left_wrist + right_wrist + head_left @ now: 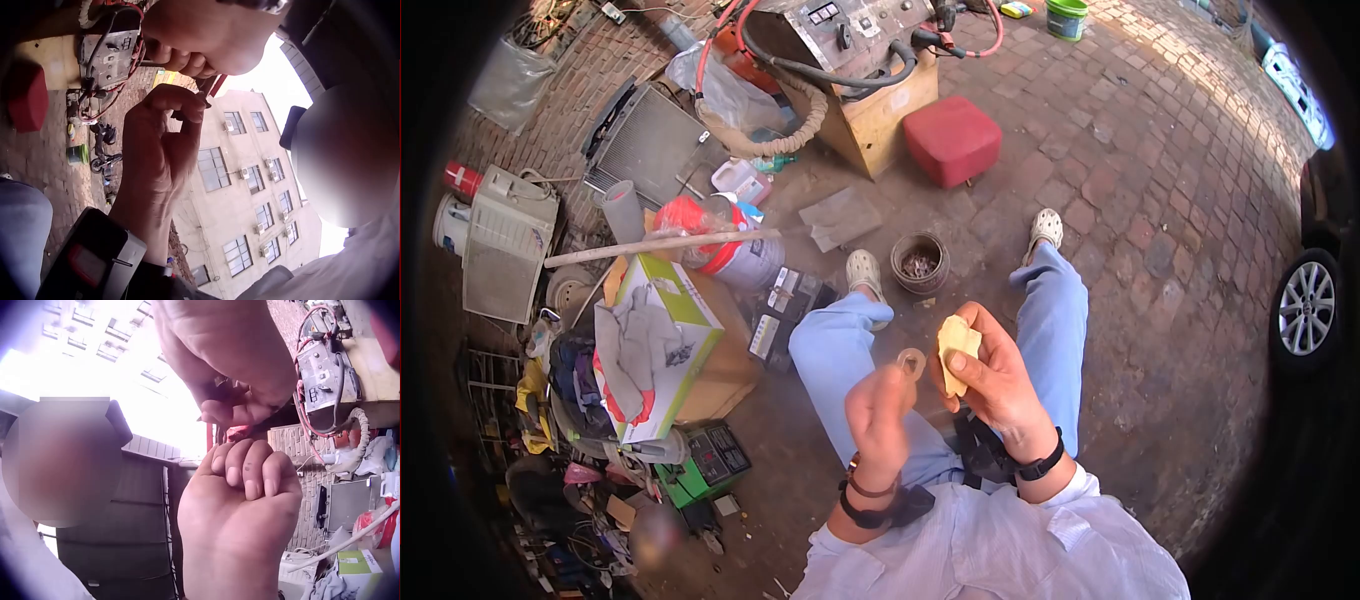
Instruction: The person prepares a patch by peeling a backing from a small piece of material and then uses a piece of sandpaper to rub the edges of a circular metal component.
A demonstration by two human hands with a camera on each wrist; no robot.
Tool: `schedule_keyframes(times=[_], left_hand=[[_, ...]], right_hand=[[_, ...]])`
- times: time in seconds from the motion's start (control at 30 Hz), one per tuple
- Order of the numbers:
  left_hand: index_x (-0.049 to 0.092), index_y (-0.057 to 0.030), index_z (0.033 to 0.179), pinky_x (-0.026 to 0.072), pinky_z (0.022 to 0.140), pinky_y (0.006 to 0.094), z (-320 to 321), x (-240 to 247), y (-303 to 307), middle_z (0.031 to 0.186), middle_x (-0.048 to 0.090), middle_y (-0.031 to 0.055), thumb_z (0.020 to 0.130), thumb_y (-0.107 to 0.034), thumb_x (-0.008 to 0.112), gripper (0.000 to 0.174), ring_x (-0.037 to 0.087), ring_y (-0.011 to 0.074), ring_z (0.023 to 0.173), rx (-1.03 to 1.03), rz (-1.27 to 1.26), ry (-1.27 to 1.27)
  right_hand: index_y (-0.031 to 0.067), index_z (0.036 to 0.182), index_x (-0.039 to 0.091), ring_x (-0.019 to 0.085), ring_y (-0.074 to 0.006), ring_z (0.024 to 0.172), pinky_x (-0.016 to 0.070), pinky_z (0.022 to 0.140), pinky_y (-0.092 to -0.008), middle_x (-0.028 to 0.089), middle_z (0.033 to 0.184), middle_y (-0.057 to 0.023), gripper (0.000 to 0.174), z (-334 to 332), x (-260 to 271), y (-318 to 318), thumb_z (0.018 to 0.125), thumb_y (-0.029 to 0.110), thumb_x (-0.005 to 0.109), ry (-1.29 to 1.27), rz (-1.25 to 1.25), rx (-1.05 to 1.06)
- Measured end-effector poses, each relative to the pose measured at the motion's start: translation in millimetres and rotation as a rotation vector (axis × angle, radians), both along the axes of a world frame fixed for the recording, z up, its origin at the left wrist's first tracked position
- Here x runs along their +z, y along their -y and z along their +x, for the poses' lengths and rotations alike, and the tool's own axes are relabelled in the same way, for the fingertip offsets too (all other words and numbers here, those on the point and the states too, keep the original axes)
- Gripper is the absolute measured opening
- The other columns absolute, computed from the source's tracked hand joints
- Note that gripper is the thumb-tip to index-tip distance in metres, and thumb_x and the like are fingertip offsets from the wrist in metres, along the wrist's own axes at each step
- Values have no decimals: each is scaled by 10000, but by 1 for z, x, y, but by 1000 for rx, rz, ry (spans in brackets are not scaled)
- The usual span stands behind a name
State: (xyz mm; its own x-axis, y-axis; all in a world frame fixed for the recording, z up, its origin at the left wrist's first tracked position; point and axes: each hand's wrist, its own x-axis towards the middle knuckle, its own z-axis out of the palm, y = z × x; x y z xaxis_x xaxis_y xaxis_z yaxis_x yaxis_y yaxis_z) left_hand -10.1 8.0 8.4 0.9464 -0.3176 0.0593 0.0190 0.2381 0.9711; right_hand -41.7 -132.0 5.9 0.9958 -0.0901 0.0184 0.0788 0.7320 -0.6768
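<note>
RH (1000, 388): pinch grip, thumb on near face of folded yellow sheet (956, 350), fingers behind; prob. held thus to keep the fold from springing and leave the upper edge exposed. LH (878, 412): fingers curled (confirmed in R wrist view), tips pinching a small ring (912, 364), blurred, mat'l cannot be determined; edge pinch prob. chosen so most of the rim stays uncovered. Ref. landmark for all positions: pot (922, 287). Sheet and ring: near side of pot, raised above wearer's lap, side by side w/ a gap in head view; prob. for close sight and two-handed access. Pot holds loose bits, too small to ID. L clog (863, 272): just L of pot; R clog (1048, 228): farther off, R of pot; wide stance prob. gives stability and keeps lap accessible. Slab (840, 220): flat on ground, beyond pot to L. Batteries (785, 305): L of pot, grouped upright, prob. for terminal access. Carton (700, 315): farther L of pot, grey cloth (635, 340) draped on it, prob. as a handy shelf. Red stool (952, 142): beyond pot. Control unit (850, 30): beyond pot, slightly L, on a stand (880, 125), prob. raised for panel reach; cables looped about it. Car wheel (1306, 308): far R of pot.
</note>
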Motion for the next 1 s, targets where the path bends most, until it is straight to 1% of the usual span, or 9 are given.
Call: schedule_keyframes(times=[0.23,0.43,0.57,0.63,0.7,0.77,0.83,0.9,1.0], left_hand=[[408,-35,655,221,490,249,1,3,2,605,375,-37,980,-159,453,351,295,56,557,22,99,117],[464,9,694,267,490,272,0,4,1,604,409,-8,965,-152,464,315,345,84,556,50,226,190],[482,23,702,291,490,285,1,11,-1,599,426,40,949,-111,448,283,365,119,541,-17,228,179],[484,25,704,295,486,292,2,11,-3,596,428,52,942,-99,455,270,368,131,532,-66,242,211],[486,28,707,299,481,300,-3,12,-3,594,430,64,936,-88,462,258,371,143,523,-110,253,236],[490,32,710,303,474,312,-7,18,0,591,432,73,927,-75,480,242,377,157,511,-120,233,352],[477,33,702,293,469,310,-7,16,0,579,418,63,928,-71,484,249,363,155,504,-123,221,356],[482,36,701,296,472,298,-8,15,-3,574,411,61,930,-72,478,253,354,159,501,-64,206,295],[481,34,694,293,470,293,-6,19,-5,570,406,57,927,-70,476,255,348,161,497,-28,290,289]], right_hand=[[68,895,474,462,-76,633,361,532,-216,510,798,-16,236,4,-12,-5,895,223,653,0,183,-18],[61,769,447,353,-32,624,303,516,-222,433,687,42,265,2,-12,-12,904,170,647,8,-539,-226],[62,694,417,317,-30,618,287,512,-224,376,632,53,316,-6,-3,-12,888,129,656,-2,-485,-86],[61,680,401,321,-30,609,294,506,-226,380,619,54,328,-6,0,-9,888,111,650,5,-542,-122],[64,667,388,329,-28,614,308,504,-229,385,622,53,336,-3,9,-3,884,91,643,-86,-351,-233],[75,665,385,380,-16,592,313,482,-208,433,630,49,327,-2,-4,-3,880,54,631,33,-580,-206],[82,690,412,409,-14,568,311,458,-195,465,639,46,296,-3,-13,-11,904,103,614,41,-513,-296],[89,718,452,428,-16,547,316,437,-188,482,641,46,267,-4,-7,-2,929,174,591,-214,-193,-356],[82,737,472,455,-28,539,323,426,-186,546,681,9,250,-10,-11,17,932,190,583,-13,-59,-237]])
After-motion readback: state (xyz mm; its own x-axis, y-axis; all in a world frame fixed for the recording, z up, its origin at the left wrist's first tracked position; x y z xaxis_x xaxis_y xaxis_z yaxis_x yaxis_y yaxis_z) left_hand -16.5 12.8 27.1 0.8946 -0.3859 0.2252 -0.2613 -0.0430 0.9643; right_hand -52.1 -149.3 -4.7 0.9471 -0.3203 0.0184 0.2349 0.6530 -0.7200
